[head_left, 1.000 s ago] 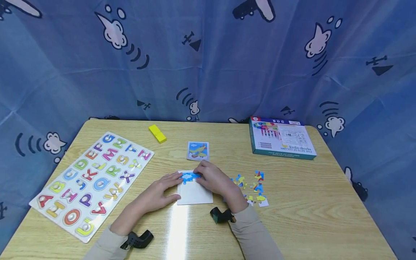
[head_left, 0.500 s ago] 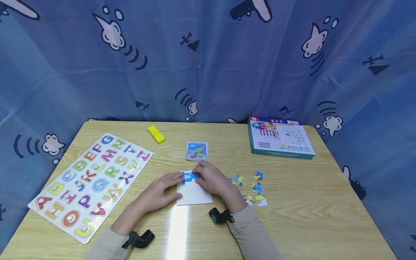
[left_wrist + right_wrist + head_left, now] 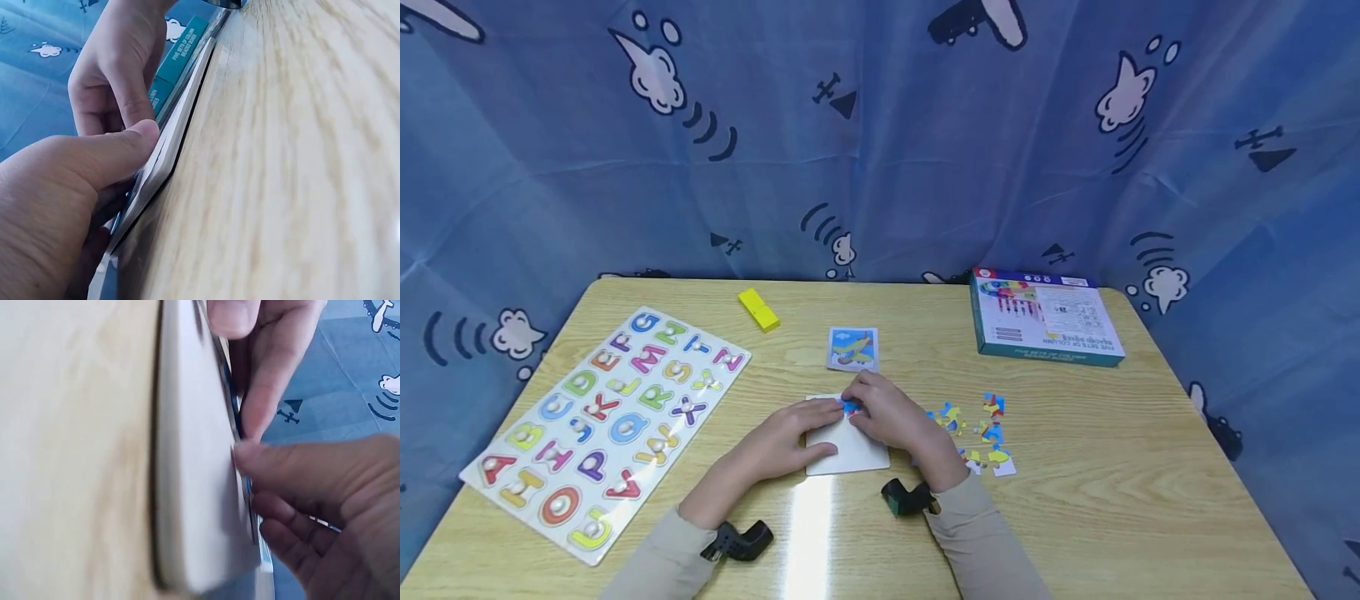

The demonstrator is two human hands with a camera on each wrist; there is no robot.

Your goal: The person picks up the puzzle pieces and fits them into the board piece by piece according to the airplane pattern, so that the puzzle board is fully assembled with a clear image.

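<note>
A white square puzzle board (image 3: 853, 454) lies on the table in front of me, with blue jigsaw pieces (image 3: 850, 407) along its far edge, mostly covered by my hands. My left hand (image 3: 786, 439) reaches over the board's left side; its extended fingers rest on the pieces there. At the far right part of the board, my right hand (image 3: 891, 412) has curled fingers and pinches a blue jigsaw piece. In the right wrist view, the right thumb (image 3: 275, 459) meets the board's far edge beside the left fingers (image 3: 275, 381). Beyond the board lies an airplane picture card (image 3: 853, 348).
Several loose jigsaw pieces (image 3: 992, 433) lie right of the right hand. An alphabet peg board (image 3: 606, 425) covers the left side of the table. A yellow block (image 3: 758, 310) and a teal-edged box (image 3: 1048, 317) sit farther back, before a blue curtain (image 3: 880, 167).
My left hand has slid to the right over the board, so its fingers now cover more of the blue pieces. The right hand has stayed almost in place.
</note>
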